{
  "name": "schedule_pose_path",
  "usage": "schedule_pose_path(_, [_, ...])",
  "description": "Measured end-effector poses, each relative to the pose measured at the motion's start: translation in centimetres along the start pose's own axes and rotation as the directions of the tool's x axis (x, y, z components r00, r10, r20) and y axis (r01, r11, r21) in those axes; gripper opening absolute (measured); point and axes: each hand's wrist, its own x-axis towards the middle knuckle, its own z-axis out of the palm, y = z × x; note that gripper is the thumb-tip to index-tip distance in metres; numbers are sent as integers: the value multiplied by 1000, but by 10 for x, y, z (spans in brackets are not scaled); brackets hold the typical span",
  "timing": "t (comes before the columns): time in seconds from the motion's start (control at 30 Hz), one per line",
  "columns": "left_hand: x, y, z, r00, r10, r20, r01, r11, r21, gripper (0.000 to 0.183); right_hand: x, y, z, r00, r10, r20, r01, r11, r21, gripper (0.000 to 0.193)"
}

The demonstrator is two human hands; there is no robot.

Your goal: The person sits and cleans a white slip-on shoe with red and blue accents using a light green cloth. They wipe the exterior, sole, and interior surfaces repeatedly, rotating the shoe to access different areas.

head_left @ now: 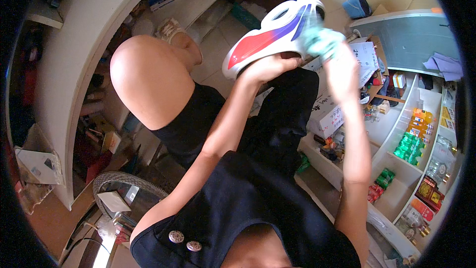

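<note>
A glossy white moulded shell point(258, 32) with red and purple-blue stripes and rounded openings is up in front of me, by my bent knees. Its exact kind I cannot make out. My left hand point(271, 68) is closed on its lower edge, the thumb lying at an opening and some fingers hidden behind. A crumpled pale green cloth point(320, 40) is bunched in my right hand point(342, 72), which is closed and smeared by motion. The cloth is against or just in front of the shell's right end; contact cannot be told for sure.
White shelves on the right carry bottles in orange point(421, 121) and green point(409, 146) and several boxes. A white carton point(327, 114) stands beside my right forearm. At the lower left is a bicycle wheel point(106, 181). A white curved panel point(94, 34) rises on the left.
</note>
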Motion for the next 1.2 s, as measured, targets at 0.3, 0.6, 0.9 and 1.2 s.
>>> schedule_pose_path(0.3, [-15,5,2,963,237,-132,-238,507,-829,118,32,-57,75,889,-425,-174,353,875,-332,33])
schedule_pose_path(0.6, [-15,18,-8,896,444,4,8,-9,-1000,117,-58,74,55,761,541,-358,-541,834,110,19])
schedule_pose_path(0.9, [-25,13,15,988,151,19,-105,768,-632,121,62,-22,73,923,-266,-277,163,925,-344,40])
schedule_pose_path(1.2, [-11,8,-22,930,348,-115,-156,92,-983,103,-26,-15,94,919,-208,-336,231,972,30,28])
